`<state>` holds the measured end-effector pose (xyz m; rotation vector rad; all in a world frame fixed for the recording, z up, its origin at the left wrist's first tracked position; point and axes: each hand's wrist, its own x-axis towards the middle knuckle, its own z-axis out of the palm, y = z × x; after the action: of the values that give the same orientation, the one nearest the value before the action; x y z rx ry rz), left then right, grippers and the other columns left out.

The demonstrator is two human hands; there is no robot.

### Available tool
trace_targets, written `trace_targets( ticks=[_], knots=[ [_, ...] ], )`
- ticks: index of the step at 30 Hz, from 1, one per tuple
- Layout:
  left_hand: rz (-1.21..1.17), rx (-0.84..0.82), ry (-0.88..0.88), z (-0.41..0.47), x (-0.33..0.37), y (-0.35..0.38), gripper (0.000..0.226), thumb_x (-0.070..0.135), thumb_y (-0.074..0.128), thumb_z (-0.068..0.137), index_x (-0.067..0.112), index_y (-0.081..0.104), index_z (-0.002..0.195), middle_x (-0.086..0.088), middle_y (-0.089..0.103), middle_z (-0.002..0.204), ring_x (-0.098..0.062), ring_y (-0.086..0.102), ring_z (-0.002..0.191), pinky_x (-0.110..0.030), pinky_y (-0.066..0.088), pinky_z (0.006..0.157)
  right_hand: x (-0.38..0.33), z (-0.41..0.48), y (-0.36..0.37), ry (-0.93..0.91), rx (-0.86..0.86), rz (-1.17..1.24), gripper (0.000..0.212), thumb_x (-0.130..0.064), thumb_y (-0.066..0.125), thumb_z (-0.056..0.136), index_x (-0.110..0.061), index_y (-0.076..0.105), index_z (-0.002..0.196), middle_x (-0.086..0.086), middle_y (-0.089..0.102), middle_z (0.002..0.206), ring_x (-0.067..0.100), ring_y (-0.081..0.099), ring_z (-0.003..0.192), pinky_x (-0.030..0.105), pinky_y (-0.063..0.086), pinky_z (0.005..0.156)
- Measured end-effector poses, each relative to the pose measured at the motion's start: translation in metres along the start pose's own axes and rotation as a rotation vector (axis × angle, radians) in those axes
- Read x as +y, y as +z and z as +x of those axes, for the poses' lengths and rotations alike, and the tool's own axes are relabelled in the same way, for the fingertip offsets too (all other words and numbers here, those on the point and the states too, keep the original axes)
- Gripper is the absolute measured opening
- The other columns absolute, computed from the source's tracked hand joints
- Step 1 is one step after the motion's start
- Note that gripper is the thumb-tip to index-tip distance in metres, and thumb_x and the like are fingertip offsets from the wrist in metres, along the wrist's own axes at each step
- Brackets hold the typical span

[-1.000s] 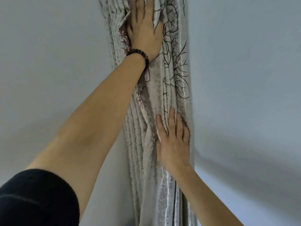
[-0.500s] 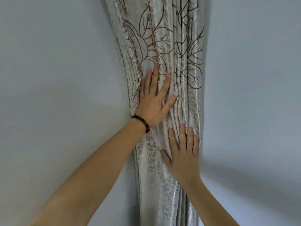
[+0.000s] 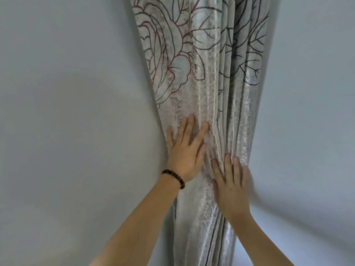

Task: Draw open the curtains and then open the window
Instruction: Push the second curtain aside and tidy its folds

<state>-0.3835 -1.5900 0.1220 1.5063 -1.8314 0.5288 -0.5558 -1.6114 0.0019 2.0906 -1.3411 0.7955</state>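
On the far left there is only a plain grey wall. Next to it comes the left hand, with a dark bead bracelet on the wrist. This hand is open, the fingers spread and lying flat on the curtain; it presses the cloth and does not grip it. The curtain hangs in the corner between two walls, gathered in narrow folds into one bundle that is tightest at the height of the hands. Just to the right and a little lower is the right hand, also open and flat on the folds, with its outer edge blurred. Further right is the other wall.

I judge that the first part, drawing the curtain, is almost finished: the cloth is already bunched to the side and the hands only press it into place. The window is not in view, so opening it seems to be left.
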Motion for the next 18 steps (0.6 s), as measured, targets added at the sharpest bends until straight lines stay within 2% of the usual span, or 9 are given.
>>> trace_targets(
  ticks=[3, 5, 7, 9, 11, 13, 14, 16, 18],
  knots=[
    [0.001, -0.237, -0.049, -0.072, -0.031, 0.024, 0.053, 0.040, 0.026, 0.105, 0.029, 0.013, 0.156, -0.006, -0.008, 0.165, -0.021, -0.012, 0.152, -0.063, 0.008, 0.117, 0.005, -0.024, -0.001, -0.050, -0.096, 0.020, 0.071, -0.031, 0.050, 0.099, -0.018, 0.018, 0.161, 0.020, 0.013, 0.168, 0.043, 0.008, 0.155, 0.063, 0.008, 0.124],
    [-0.110, -0.309, -0.096, -0.096, -0.032, 0.024, 0.054, 0.045, 0.021, 0.104, 0.029, 0.019, 0.155, -0.004, -0.008, 0.165, -0.019, -0.014, 0.152, -0.059, 0.009, 0.119, 0.006, -0.036, -0.006, -0.049, -0.143, 0.120, 0.067, -0.033, 0.047, 0.100, -0.018, 0.021, 0.160, 0.020, 0.021, 0.166, 0.042, 0.011, 0.155, 0.064, 0.014, 0.123],
    [-0.217, -0.283, -0.192, -0.105, -0.019, 0.009, 0.055, 0.047, 0.020, 0.103, 0.028, 0.023, 0.154, -0.001, -0.003, 0.165, -0.015, -0.011, 0.152, -0.055, 0.010, 0.122, 0.007, -0.044, -0.014, -0.047, -0.199, 0.286, 0.067, -0.035, 0.047, 0.101, -0.022, 0.021, 0.161, 0.018, 0.023, 0.166, 0.039, 0.013, 0.155, 0.063, 0.019, 0.122],
    [-0.295, -0.192, -0.315, -0.119, 0.000, -0.013, 0.054, 0.044, 0.027, 0.103, 0.024, 0.029, 0.153, -0.002, 0.013, 0.164, -0.014, 0.003, 0.152, -0.050, 0.017, 0.122, 0.012, -0.057, -0.027, -0.074, -0.290, 0.489, 0.065, -0.034, 0.049, 0.105, -0.028, 0.018, 0.161, 0.012, 0.023, 0.167, 0.035, 0.019, 0.154, 0.058, 0.029, 0.119],
    [-0.360, -0.127, -0.461, -0.144, 0.022, -0.038, 0.053, 0.048, 0.033, 0.101, 0.029, 0.033, 0.150, 0.001, 0.027, 0.161, -0.015, 0.021, 0.150, -0.044, 0.025, 0.121, 0.019, -0.080, -0.042, -0.066, -0.425, 0.740, 0.064, -0.037, 0.051, 0.105, -0.037, 0.018, 0.159, -0.001, 0.023, 0.167, 0.020, 0.025, 0.152, 0.044, 0.038, 0.114],
    [-0.403, -0.099, -0.632, -0.180, 0.049, -0.061, 0.049, 0.053, 0.037, 0.099, 0.041, 0.033, 0.146, 0.007, 0.040, 0.153, -0.016, 0.038, 0.141, -0.035, 0.033, 0.117, 0.026, -0.115, -0.058, 0.063, -0.532, 1.005, 0.057, -0.044, 0.052, 0.101, -0.048, 0.028, 0.153, -0.017, 0.035, 0.159, 0.000, 0.038, 0.142, 0.025, 0.042, 0.107],
    [-0.403, -0.068, -0.708, -0.205, 0.063, -0.069, 0.047, 0.053, 0.039, 0.098, 0.044, 0.035, 0.144, 0.015, 0.044, 0.149, -0.010, 0.042, 0.138, -0.030, 0.035, 0.114, 0.028, -0.137, -0.063, 0.172, -0.549, 1.133, 0.051, -0.045, 0.054, 0.098, -0.051, 0.037, 0.147, -0.020, 0.046, 0.150, -0.007, 0.047, 0.133, 0.016, 0.043, 0.102],
    [-0.389, 0.020, -0.858, -0.252, 0.094, -0.083, 0.047, 0.054, 0.043, 0.095, 0.040, 0.042, 0.141, 0.028, 0.048, 0.140, -0.001, 0.045, 0.133, -0.021, 0.038, 0.106, 0.030, -0.179, -0.068, 0.403, -0.562, 1.299, 0.041, -0.041, 0.059, 0.092, -0.049, 0.054, 0.132, -0.017, 0.063, 0.131, -0.008, 0.060, 0.117, 0.008, 0.047, 0.088],
    [-0.416, 0.094, -1.063, -0.297, 0.126, -0.091, 0.038, 0.051, 0.047, 0.096, 0.040, 0.049, 0.133, 0.030, 0.054, 0.132, 0.003, 0.051, 0.126, -0.009, 0.040, 0.096, 0.034, -0.209, -0.069, 0.554, -0.643, 1.376, 0.032, -0.034, 0.065, 0.089, -0.039, 0.067, 0.121, -0.011, 0.074, 0.113, 0.001, 0.069, 0.107, 0.010, 0.051, 0.079]
  ],
)
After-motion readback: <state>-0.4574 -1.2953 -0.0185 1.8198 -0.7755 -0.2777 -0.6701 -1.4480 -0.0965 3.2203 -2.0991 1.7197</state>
